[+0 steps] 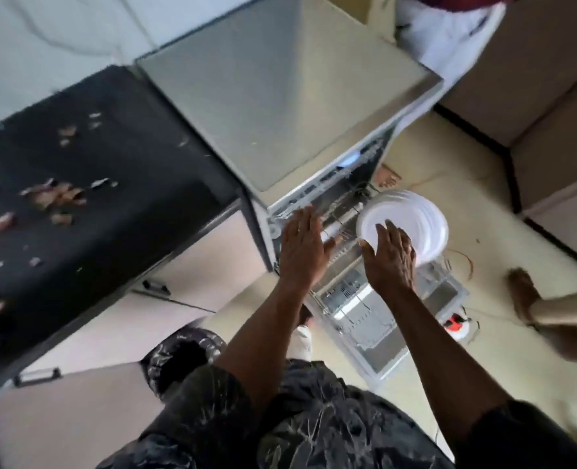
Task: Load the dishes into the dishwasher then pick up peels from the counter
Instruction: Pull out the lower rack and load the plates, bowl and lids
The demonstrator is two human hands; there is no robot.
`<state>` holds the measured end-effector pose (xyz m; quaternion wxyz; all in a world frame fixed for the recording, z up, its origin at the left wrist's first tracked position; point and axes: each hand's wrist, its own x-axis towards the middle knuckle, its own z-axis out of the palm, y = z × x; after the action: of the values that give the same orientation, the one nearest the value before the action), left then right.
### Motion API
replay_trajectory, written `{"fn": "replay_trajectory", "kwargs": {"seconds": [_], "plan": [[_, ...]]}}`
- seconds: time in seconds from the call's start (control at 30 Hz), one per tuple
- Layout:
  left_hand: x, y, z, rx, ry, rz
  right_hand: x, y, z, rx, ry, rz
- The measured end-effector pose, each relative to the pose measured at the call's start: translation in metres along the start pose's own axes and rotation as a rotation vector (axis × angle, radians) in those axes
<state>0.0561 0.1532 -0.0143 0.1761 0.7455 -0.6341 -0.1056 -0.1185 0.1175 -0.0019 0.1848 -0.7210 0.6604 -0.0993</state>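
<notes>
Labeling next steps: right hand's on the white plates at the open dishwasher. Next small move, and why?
Probably settle the white plates into the pulled-out rack: the right hand lies flat on them over it, the left hand hovers open beside them, and peels lie on the counter.

The left arm [256, 336] and right arm [429, 336] extend forward and downward, side by side. The left hand [302, 247] is flat, back up, fingers straight and together. The right hand [390, 262] is back up, fingers extended and slightly spread.
</notes>
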Motion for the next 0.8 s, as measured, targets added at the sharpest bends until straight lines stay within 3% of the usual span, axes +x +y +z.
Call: {"fn": "replay_trajectory", "kwargs": {"seconds": [0.27,0.8], "plan": [[-0.101,-0.084,-0.080,0.112,0.227,-0.193,-0.061,-0.111,0.030,0.008,-0.025,-0.373],[-0.284,-0.292,-0.203,0.056,0.417,-0.745,-0.177,-0.372,0.126,0.074,-0.181,-0.895]]}}
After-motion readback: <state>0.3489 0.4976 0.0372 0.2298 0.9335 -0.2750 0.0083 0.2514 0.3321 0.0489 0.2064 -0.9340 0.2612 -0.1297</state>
